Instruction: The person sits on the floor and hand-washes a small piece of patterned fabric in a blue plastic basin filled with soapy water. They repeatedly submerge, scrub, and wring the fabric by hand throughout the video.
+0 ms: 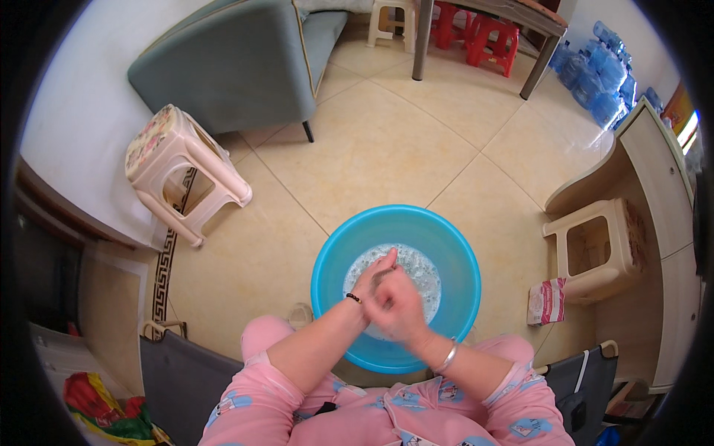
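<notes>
A round blue plastic basin (396, 214) stands on the tiled floor between my knees. Soapy water with white suds (427, 273) lies in its bottom. Over the basin my two hands are together. My left hand (376, 276), with a dark bead bracelet on the wrist, is extended with its fingers pointing away from me. My right hand (396, 304), blurred and with a silver bangle at the wrist, is curled against my left hand. Something small and dark shows between the hands; whether it is an object or shadow I cannot tell.
A pink plastic stool (223, 195) stands at the left, near a grey-blue sofa (234, 72). On the right are a cream stool (613, 251), a pink-and-white box (546, 302) and a wooden cabinet (675, 301). Blue water bottles (597, 78) are piled at the far right.
</notes>
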### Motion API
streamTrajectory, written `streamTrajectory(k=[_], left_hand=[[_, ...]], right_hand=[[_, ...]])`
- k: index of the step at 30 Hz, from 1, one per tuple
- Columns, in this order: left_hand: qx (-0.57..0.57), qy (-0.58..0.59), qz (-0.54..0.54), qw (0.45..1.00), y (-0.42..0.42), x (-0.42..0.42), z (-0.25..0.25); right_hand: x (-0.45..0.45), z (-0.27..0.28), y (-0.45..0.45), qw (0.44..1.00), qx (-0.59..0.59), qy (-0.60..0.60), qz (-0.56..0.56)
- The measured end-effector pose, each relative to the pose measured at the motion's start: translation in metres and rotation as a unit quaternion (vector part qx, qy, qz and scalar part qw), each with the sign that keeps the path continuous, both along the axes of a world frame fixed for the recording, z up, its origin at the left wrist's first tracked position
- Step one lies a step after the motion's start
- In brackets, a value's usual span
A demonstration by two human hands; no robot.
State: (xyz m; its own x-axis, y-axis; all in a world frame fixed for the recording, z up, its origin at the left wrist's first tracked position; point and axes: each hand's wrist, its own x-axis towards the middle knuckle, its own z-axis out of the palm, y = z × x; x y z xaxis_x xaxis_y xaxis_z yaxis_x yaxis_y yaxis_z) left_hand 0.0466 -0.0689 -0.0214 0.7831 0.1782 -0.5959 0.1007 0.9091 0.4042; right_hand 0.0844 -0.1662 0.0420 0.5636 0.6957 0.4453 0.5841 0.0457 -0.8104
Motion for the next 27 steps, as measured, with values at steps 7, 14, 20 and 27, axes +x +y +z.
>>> streamTrajectory(k=[7, 14, 20, 27], left_hand=[[-0.010, -0.011, 0.022, 1.000, -0.030, 0.017, 0.054], [-0.035, 0.005, 0.042, 0.998, 0.003, 0.007, 0.022], [-0.079, -0.061, -0.017, 0.995, -0.030, 0.005, 0.013], [-0.027, -0.030, -0.020, 0.999, -0.008, 0.013, 0.014]], right_hand=[[0.067, -0.041, -0.001, 0.969, -0.134, 0.126, -0.164], [0.008, -0.006, 0.005, 0.994, -0.027, 0.059, -0.089], [0.052, -0.032, 0.005, 0.984, -0.112, -0.012, -0.141], [0.077, -0.029, 0.008, 0.930, 0.019, 0.343, -0.132]])
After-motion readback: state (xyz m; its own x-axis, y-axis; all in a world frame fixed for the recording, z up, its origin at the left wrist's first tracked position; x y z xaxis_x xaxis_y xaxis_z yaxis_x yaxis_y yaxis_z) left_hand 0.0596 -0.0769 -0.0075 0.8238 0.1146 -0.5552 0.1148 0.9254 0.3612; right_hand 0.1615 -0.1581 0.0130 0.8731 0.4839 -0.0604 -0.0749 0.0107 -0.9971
